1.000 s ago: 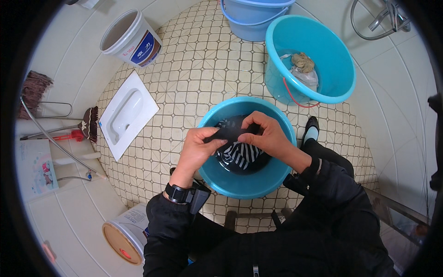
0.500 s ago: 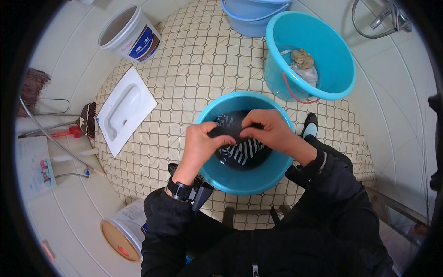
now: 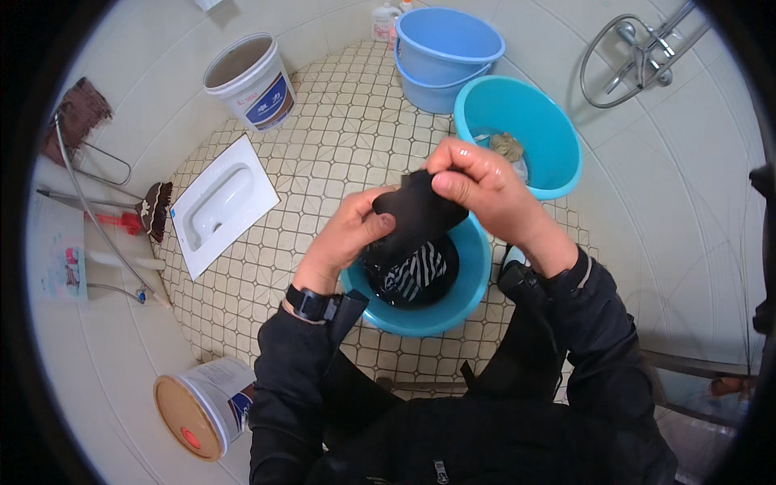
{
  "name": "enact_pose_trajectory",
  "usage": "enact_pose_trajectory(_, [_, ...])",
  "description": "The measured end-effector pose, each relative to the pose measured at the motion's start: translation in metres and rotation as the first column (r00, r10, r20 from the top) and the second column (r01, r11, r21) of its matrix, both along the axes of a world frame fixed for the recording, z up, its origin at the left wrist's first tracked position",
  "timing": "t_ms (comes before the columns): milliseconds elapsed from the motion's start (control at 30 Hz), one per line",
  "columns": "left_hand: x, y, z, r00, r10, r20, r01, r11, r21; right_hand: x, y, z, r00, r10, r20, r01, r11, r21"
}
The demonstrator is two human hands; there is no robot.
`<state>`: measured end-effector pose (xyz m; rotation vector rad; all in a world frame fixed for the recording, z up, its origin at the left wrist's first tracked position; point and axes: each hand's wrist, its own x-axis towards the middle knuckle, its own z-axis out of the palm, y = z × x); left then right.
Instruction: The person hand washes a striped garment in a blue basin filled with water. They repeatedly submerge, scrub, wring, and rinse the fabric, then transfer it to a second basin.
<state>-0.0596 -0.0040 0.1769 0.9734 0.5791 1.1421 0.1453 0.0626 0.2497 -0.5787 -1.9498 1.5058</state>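
Note:
Over a turquoise basin [image 3: 477,291] between my legs, I hold up a piece of black cloth [image 3: 422,212] that looks thin and limp. My left hand [image 3: 343,234] pinches its left side with the thumb in front. At its upper right edge, my right hand [image 3: 485,186] grips it between thumb and curled fingers; the skin looks wet. Below, inside the basin, lie dark liquid and a black-and-white striped cloth [image 3: 419,271], partly covered by the held piece. Whether the cloth is a sock or part of a garment I cannot make out.
Beyond the basin stand a turquoise bucket [image 3: 562,137] with crumpled cloth inside and stacked blue buckets [image 3: 449,48]. A squat toilet [image 3: 242,179], a white pail [image 3: 263,105] and a lidded pail [image 3: 218,396] are on the left. A shower fitting [image 3: 643,69] hangs at the upper right.
Both hands have risen from low over the basin, bringing the black cloth up and spreading it out. My right hand has moved up and right. The view has tilted toward the far wall.

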Motion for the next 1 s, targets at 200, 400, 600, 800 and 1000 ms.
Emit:
enact_pose_trajectory(200, [-0.001, -0.002, 0.095, 0.949, 0.239, -0.206, -0.203, 0.962, 0.181, 0.005, -0.008, 0.077, 0.985, -0.027, -0.173, 0.035, 0.998, 0.044])
enact_pose_trajectory(400, [0.015, -0.021, 0.212, 0.9, 0.433, -0.058, -0.359, 0.809, 0.464, 0.014, -0.018, 0.171, 0.885, 0.123, -0.449, -0.008, 0.968, 0.25])
enact_pose_trajectory(600, [0.028, -0.03, 0.214, 0.847, 0.506, -0.164, -0.338, 0.75, 0.568, 0.044, -0.029, 0.17, 0.942, 0.159, -0.296, -0.084, 0.964, 0.252])
enact_pose_trajectory(800, [0.05, -0.034, 0.11, 0.916, 0.351, -0.197, -0.3, 0.921, 0.249, 0.055, -0.042, 0.043, 0.992, -0.128, 0.016, 0.129, 0.982, -0.137])
enact_pose_trajectory(1000, [0.051, -0.032, 0.039, 0.936, 0.278, -0.218, -0.273, 0.961, 0.053, 0.044, -0.056, -0.024, 0.976, -0.084, 0.2, 0.101, 0.992, -0.077])
